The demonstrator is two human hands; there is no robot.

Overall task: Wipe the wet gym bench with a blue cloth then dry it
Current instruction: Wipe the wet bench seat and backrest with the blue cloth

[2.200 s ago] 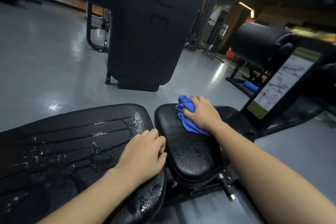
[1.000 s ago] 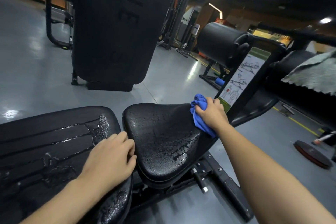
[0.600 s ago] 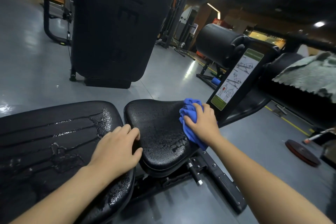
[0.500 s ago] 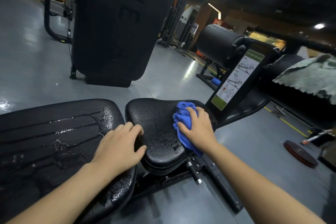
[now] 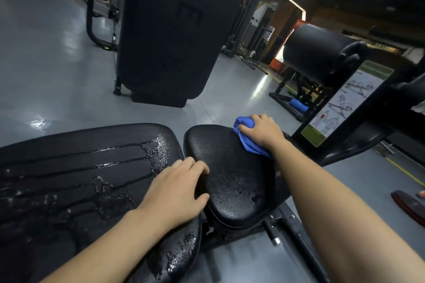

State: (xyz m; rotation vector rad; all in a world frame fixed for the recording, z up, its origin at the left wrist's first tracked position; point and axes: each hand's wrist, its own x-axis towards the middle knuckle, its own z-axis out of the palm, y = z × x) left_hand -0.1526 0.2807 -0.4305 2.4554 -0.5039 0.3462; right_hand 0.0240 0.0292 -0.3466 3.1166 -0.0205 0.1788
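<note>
Seat pad [image 5: 232,181] of the wet gym bench [image 5: 76,181]: the blue cloth [image 5: 249,142] is gripped by the curled fingers of the right hand [image 5: 262,132] at the far edge; the left hand [image 5: 177,188] is rested, fingers relaxed, at the near corner of the back pad.

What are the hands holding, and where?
Right hand grips the bunched blue cloth from above. Left hand holds nothing, resting on the bench pad.

Bench pads [image 5: 230,167] black pebbled vinyl, wet-glossy; blue cloth [image 5: 247,140] soft, matt; floor [image 5: 57,64] glossy grey
</note>
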